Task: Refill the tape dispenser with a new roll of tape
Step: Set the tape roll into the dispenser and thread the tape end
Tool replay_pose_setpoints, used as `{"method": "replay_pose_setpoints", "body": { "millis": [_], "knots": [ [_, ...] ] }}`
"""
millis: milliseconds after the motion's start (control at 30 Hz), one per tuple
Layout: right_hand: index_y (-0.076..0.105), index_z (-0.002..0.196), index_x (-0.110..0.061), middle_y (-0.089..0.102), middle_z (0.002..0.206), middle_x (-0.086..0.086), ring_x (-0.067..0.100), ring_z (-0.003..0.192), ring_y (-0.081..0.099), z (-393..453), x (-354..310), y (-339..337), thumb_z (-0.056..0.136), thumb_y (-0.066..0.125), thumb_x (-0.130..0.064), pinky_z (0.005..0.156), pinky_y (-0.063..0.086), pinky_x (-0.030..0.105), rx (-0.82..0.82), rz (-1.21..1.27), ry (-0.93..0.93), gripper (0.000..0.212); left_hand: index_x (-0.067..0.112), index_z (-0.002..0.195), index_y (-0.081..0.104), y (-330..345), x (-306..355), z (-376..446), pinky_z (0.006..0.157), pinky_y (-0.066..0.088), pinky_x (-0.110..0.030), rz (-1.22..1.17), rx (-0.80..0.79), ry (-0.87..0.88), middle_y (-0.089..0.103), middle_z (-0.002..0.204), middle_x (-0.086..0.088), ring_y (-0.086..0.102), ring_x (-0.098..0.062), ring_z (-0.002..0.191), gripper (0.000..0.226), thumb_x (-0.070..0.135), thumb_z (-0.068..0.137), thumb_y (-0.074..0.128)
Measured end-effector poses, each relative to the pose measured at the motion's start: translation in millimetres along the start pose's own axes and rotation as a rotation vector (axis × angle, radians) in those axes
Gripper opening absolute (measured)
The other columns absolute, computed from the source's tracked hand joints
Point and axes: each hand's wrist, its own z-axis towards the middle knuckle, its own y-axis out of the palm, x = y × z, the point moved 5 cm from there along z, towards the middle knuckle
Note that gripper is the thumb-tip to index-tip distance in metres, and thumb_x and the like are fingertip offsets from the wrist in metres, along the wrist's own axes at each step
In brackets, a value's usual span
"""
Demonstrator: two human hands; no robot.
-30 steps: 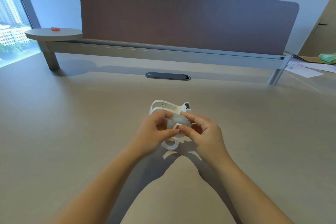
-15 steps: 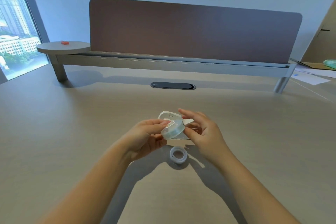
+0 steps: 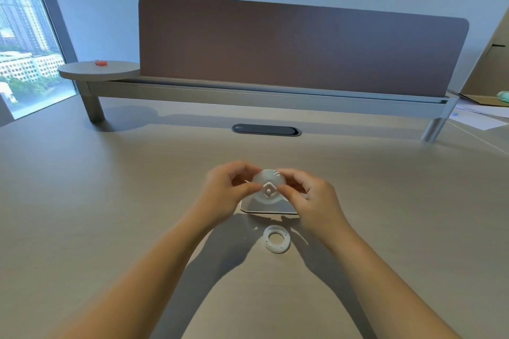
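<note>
Beige matte desk surface [image 3: 110,215] fills my view from the near edge outward. Two bare forearms enter from the bottom and converge toward the middle.

Nearest object: small white plastic ring [image 3: 276,238], lying flat on the desk between the wrists, touching neither hand. I read it as an empty tape core, though that is uncertain.

Just beyond it, left hand [image 3: 224,194] and right hand [image 3: 308,199] meet over a translucent round roll of tape with a white square-hubbed insert [image 3: 267,190]. Both hands pinch it from opposite sides with thumb and fingers drawn in narrow, holding it raised off the desk with the hub facing me.

Directly under and behind the roll sits the white plastic tape dispenser [image 3: 268,208], resting on the desk. Only its base edge shows; the rest is hidden by the hands, so I cannot tell whether the roll touches it.

Farther back: dark oval cable port [image 3: 266,130] set in the desk, then a grey metal rail on legs [image 3: 248,93] carrying a brown divider panel [image 3: 303,47]. On the left a round beige shelf [image 3: 82,73] holds a small red item [image 3: 101,63]. Window [image 3: 24,44] far left; loose papers [image 3: 479,115] far right.
</note>
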Motion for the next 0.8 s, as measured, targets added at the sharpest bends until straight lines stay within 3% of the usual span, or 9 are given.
{"method": "replay_pose_setpoints", "body": {
  "millis": [67,200,300,467,600,800],
  "knots": [
    [0.057,0.114,-0.013,0.057,0.090,-0.002,0.010,0.080,0.053,4.5,3.1,-5.1,0.085,0.056,-0.013,0.068,0.041,0.009,0.081,-0.002,0.009,0.029,0.006,0.089,0.063,-3.7,-4.9,9.9,0.077,0.051,-0.031,0.002,0.092,0.005,0.063,0.077,0.001,0.060,-0.016,0.076,0.015,0.008,0.075,0.062],
    [0.054,0.117,-0.010,0.056,0.105,0.002,0.015,0.099,0.050,13.9,18.6,-16.5,0.086,0.053,-0.011,0.076,0.031,0.012,0.193,-0.080,0.061,0.031,0.015,0.090,0.062,-7.4,-16.6,29.0,0.080,0.051,-0.036,0.093,0.200,0.004,0.061,0.078,0.005,0.060,-0.018,0.078,0.013,0.015,0.077,0.061],
    [0.053,0.117,-0.009,0.057,0.122,0.009,0.021,0.114,0.047,18.0,32.3,-15.1,0.088,0.050,-0.012,0.088,0.032,0.021,0.161,-0.162,0.112,0.029,0.013,0.091,0.062,-4.2,-20.4,38.1,0.079,0.049,-0.032,0.161,0.183,-0.007,0.059,0.076,0.009,0.057,-0.015,0.077,0.013,0.016,0.078,0.060],
    [0.056,0.113,-0.008,0.057,0.122,0.010,0.020,0.111,0.048,20.0,45.8,-11.7,0.089,0.048,-0.013,0.086,0.033,0.022,0.123,-0.182,0.162,0.026,0.008,0.098,0.061,3.6,-19.5,44.2,0.068,0.043,-0.018,0.227,0.088,-0.046,0.059,0.090,-0.001,0.055,-0.016,0.084,0.021,0.015,0.079,0.059],
    [0.057,0.112,-0.009,0.057,0.120,0.010,0.009,0.096,0.044,22.4,47.5,-5.6,0.087,0.050,-0.013,0.079,0.031,0.016,0.088,-0.141,0.165,0.026,0.007,0.096,0.062,3.8,-17.6,43.1,0.076,0.045,-0.028,0.277,0.016,-0.053,0.060,0.088,-0.003,0.056,-0.018,0.084,0.020,0.015,0.078,0.060],
    [0.057,0.111,-0.012,0.055,0.120,0.010,0.022,0.110,0.046,25.4,48.1,7.3,0.087,0.052,-0.019,0.089,0.038,0.033,-0.020,-0.140,0.168,0.026,0.010,0.099,0.063,2.3,-16.2,45.3,0.081,0.044,-0.029,0.411,-0.066,-0.077,0.058,0.090,0.000,0.052,-0.017,0.086,0.022,0.017,0.079,0.059]
  ]
}}
